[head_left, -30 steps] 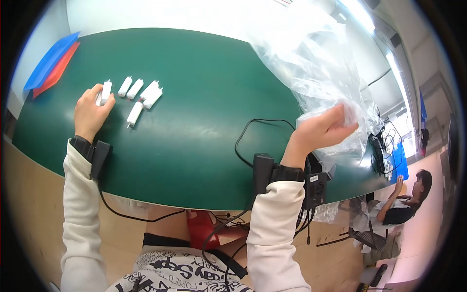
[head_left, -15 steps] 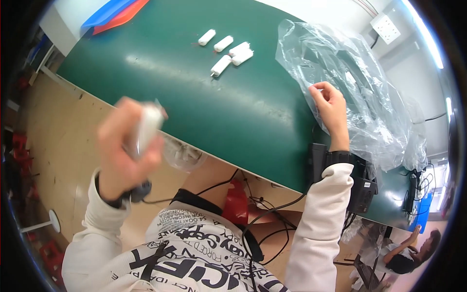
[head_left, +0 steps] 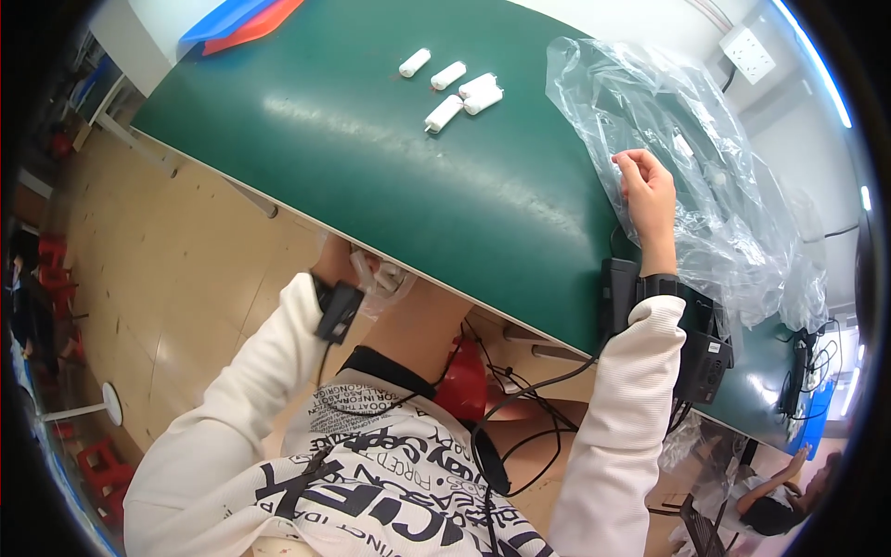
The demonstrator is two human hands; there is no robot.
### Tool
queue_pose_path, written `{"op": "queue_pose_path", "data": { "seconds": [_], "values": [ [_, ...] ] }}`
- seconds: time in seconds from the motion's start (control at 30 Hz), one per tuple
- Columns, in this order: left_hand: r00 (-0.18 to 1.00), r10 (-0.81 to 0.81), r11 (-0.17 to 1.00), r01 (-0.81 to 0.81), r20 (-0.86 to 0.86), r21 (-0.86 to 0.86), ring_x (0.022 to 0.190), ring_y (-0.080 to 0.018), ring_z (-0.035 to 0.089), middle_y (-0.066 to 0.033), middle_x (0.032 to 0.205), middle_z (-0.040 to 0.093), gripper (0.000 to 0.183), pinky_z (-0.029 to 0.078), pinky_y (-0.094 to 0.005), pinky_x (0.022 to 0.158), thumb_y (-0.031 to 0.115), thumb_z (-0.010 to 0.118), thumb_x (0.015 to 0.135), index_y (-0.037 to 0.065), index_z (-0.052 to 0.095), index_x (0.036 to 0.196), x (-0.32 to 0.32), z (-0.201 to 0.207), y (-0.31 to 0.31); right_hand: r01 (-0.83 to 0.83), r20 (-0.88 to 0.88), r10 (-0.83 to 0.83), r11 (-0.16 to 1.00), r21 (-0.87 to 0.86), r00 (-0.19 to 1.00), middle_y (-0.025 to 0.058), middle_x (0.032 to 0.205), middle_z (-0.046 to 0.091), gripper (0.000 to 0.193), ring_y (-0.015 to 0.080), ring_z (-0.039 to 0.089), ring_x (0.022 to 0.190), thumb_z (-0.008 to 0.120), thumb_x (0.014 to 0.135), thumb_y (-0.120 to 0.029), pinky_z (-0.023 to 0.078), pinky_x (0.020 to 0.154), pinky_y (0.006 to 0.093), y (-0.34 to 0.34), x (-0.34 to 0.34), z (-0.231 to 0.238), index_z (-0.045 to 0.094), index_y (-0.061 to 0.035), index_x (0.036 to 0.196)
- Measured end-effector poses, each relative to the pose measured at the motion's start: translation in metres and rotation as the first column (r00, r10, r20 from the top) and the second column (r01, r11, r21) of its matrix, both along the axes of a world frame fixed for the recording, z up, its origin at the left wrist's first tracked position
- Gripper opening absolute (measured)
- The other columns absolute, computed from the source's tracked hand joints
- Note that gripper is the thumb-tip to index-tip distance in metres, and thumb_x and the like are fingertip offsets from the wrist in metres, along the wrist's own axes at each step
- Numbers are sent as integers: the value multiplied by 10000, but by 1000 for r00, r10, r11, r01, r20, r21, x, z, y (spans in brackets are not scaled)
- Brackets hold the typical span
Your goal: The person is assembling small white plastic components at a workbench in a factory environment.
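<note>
My left hand (head_left: 335, 261) is down below the near table edge, beside a clear plastic bag (head_left: 382, 295) with white pieces in it. The table edge hides most of its fingers, so what they hold does not show. My right hand (head_left: 650, 193) is over the near border of a large crumpled clear plastic sheet or bag (head_left: 691, 176), fingertips and thumb pinched together; whether anything is between them I cannot make out. Several small white cylinders (head_left: 444, 114) with short wire-like ends lie on the green table (head_left: 371, 176), toward its far side.
Blue and red trays (head_left: 243, 28) are at the far left corner of the table. Black boxes (head_left: 703, 367) with cables sit by my right wrist. A red stool (head_left: 461, 381) is under the table. Another person (head_left: 775, 497) is at the lower right.
My left hand has gone from above the table's near edge, where it held a white cylinder, down to the bag below the edge. My right hand keeps its pinch beside the plastic.
</note>
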State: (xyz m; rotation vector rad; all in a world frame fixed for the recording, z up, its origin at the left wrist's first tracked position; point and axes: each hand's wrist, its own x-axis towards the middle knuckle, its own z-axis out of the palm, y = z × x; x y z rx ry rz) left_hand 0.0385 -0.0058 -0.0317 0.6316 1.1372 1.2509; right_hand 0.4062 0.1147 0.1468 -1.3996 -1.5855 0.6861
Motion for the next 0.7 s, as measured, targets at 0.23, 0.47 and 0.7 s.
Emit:
{"op": "queue_pose_path", "data": {
  "seconds": [0.23, 0.47, 0.7],
  "values": [
    [-219, -174, 939, 256, -960, -229, 1055, -237, 545, -141, 1148, 572, 502, 449, -368, 843, 432, 579, 787, 71, 540, 1133, 0, -27, 18, 21, 45, -22, 1000, 20, 999, -36, 581, 517, 168, 27, 419, 515, 584, 843, -174, 306, 476, 209, 3, 11, -1, 631, -13, 837],
    [-294, 104, 779, 618, -950, -106, 911, -322, 605, -142, 985, 640, 439, 479, -420, 781, 452, 567, 780, 104, 618, 1043, 16, 60, -32, 11, 21, -11, 1000, 5, 1000, -5, 569, 537, 196, 50, 439, 519, 594, 831, -204, 337, 486, 246, 4, -5, -3, 625, -11, 829],
    [53, -572, 147, 988, -818, -39, 777, -311, 628, -135, 877, 651, 320, 508, -353, 724, 304, 647, 797, 32, 633, 964, 58, 276, 9, 64, 63, -65, 998, 19, 996, 33, 552, 542, 213, 95, 471, 505, 611, 804, -213, 366, 490, 270, 3, -1, -1, 621, -2, 826]
  ]
}}
